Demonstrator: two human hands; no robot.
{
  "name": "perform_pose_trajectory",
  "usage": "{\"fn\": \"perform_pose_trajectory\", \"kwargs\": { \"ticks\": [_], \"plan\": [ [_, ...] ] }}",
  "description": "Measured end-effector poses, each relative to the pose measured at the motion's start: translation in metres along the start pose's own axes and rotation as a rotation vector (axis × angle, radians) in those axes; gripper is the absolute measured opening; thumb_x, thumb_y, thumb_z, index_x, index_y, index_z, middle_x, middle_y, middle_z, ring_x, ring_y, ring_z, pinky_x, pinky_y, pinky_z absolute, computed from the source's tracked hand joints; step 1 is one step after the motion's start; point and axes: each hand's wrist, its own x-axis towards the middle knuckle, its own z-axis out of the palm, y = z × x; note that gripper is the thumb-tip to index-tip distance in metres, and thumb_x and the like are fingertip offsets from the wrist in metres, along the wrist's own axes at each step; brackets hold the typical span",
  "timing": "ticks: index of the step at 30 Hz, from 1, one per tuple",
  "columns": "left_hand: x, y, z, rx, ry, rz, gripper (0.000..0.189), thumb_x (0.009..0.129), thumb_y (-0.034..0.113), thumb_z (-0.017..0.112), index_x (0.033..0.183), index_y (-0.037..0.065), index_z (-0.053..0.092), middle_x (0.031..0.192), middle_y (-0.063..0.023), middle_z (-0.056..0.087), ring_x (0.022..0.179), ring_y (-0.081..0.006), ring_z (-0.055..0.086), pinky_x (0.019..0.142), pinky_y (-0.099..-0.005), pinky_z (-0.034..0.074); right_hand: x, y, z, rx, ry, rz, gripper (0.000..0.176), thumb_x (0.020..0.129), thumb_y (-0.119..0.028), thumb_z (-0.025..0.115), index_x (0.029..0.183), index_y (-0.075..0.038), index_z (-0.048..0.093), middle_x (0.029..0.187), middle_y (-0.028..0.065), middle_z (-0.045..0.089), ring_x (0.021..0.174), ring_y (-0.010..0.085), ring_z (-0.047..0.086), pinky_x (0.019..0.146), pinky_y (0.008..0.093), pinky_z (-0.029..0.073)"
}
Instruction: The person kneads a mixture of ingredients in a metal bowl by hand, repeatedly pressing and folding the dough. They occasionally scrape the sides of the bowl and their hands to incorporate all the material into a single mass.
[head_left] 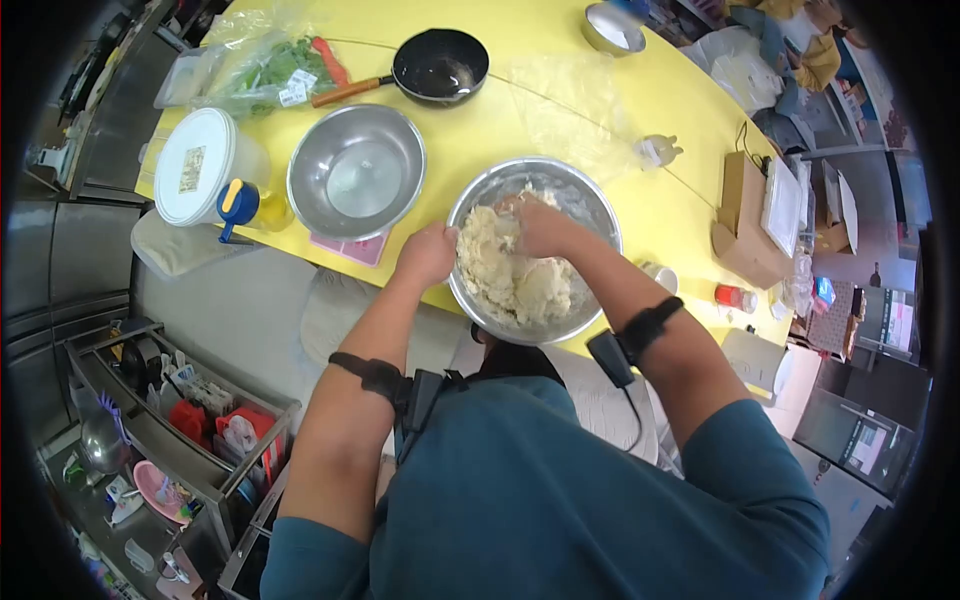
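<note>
A large steel mixing bowl [592, 208] stands at the near edge of the yellow table, holding pale, lumpy dough [492, 268]. My left hand [430, 254] is closed on the bowl's left rim. Inside the bowl, my right hand [540, 226] presses into the dough with curled fingers, their tips partly hidden by it. Left of this bowl is a second steel bowl [402, 190] with a whitish patch at its bottom, resting partly over a pink flat object [365, 250].
Behind the bowls sits a black frying pan [440, 50] with a wooden handle. To the left are a white lidded tub [192, 165], a blue-capped bottle [238, 202] and bagged greens [290, 75]. On the right are a cardboard box [745, 230] and a red jar [735, 297].
</note>
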Motion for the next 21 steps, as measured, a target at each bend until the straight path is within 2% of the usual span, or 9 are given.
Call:
{"fn": "perform_pose_trajectory", "kwargs": {
  "ticks": [4,6,7,9,10,16,17,20,21],
  "plan": [
    [-0.005,0.003,-0.004,0.097,0.003,0.043,0.036,0.097,0.036,0.054,0.105,0.002,0.065,0.106,-0.0236,0.067,0.101,-0.0424,0.064,0.09,-0.0508,0.05,0.052,-0.009,0.023,0.006,-0.147,-0.183,0.082,0.065,-0.054,0.085,0.119,0.003,0.062,0.123,0.0266,0.062,0.115,0.0374,0.059,0.101,0.042,0.046],
    [-0.005,0.005,-0.004,0.168,0.0,0.091,0.037,0.09,0.037,0.065,0.105,0.003,0.066,0.106,-0.0216,0.064,0.1,-0.0397,0.065,0.088,-0.0497,0.052,0.08,0.012,0.07,-0.023,0.079,-0.223,0.079,0.061,-0.065,0.081,0.1,0.002,0.07,0.112,0.0268,0.066,0.107,0.0376,0.062,0.097,0.0448,0.047],
    [0.001,0.0,0.001,0.271,-0.046,0.102,0.038,0.089,0.038,0.066,0.106,0.003,0.066,0.106,-0.022,0.064,0.101,-0.039,0.065,0.087,-0.0494,0.052,0.096,0.024,0.094,-0.02,0.085,-0.302,0.07,0.063,-0.063,0.08,0.097,-0.003,0.073,0.103,0.0262,0.068,0.102,0.0378,0.064,0.095,0.0462,0.047],
    [0.004,-0.007,0.011,0.092,0.07,-0.032,0.036,0.097,0.035,0.054,0.106,0.002,0.065,0.104,-0.0259,0.067,0.1,-0.0451,0.064,0.089,-0.0523,0.05,0.087,0.009,0.08,0.044,-0.138,-0.353,0.057,0.065,-0.052,0.081,0.099,-0.006,0.074,0.097,0.0242,0.07,0.092,0.0404,0.066,0.085,0.047,0.052],
    [0.006,-0.007,0.011,0.136,0.061,-0.036,0.038,0.1,0.033,0.047,0.105,0.0,0.065,0.105,-0.0277,0.067,0.101,-0.047,0.063,0.089,-0.0535,0.049,0.082,0.004,0.077,0.061,-0.098,-0.412,0.054,0.064,-0.048,0.083,0.096,-0.006,0.074,0.093,0.0232,0.07,0.087,0.0402,0.067,0.078,0.0468,0.053],
    [-0.009,0.01,-0.006,0.141,0.101,-0.001,0.038,0.1,0.032,0.047,0.101,-0.001,0.066,0.104,-0.0284,0.067,0.101,-0.0461,0.063,0.09,-0.0535,0.048,0.028,-0.026,0.009,-0.181,-0.43,-0.318,0.049,0.062,-0.031,0.086,0.1,-0.004,0.072,0.095,0.0203,0.072,0.092,0.0393,0.068,0.082,0.047,0.052],
    [-0.005,0.008,-0.006,0.136,0.105,0.027,0.038,0.1,0.032,0.047,0.101,-0.001,0.066,0.104,-0.0284,0.067,0.101,-0.0464,0.063,0.09,-0.0534,0.048,0.023,-0.013,0.01,-0.254,-0.356,-0.372,0.046,0.064,-0.022,0.082,0.107,-0.008,0.071,0.102,0.0192,0.071,0.098,0.0375,0.067,0.084,0.0473,0.052],
    [-0.002,0.006,-0.005,0.119,0.099,0.035,0.04,0.1,0.033,0.047,0.102,-0.001,0.066,0.106,-0.0283,0.067,0.102,-0.0466,0.063,0.091,-0.053,0.048,0.003,0.04,0.016,-0.282,0.028,-0.404,0.041,0.065,-0.015,0.078,0.105,-0.011,0.073,0.101,0.0165,0.07,0.099,0.0368,0.067,0.083,0.0478,0.053],
    [-0.001,0.004,-0.005,0.114,0.102,0.023,0.04,0.1,0.034,0.047,0.102,-0.001,0.066,0.107,-0.0283,0.067,0.102,-0.0466,0.063,0.091,-0.0528,0.047,-0.018,0.044,0.006,-0.286,0.039,-0.335,0.044,0.067,-0.015,0.075,0.111,-0.015,0.071,0.105,0.0155,0.069,0.102,0.036,0.067,0.085,0.0482,0.052]
  ]
}}
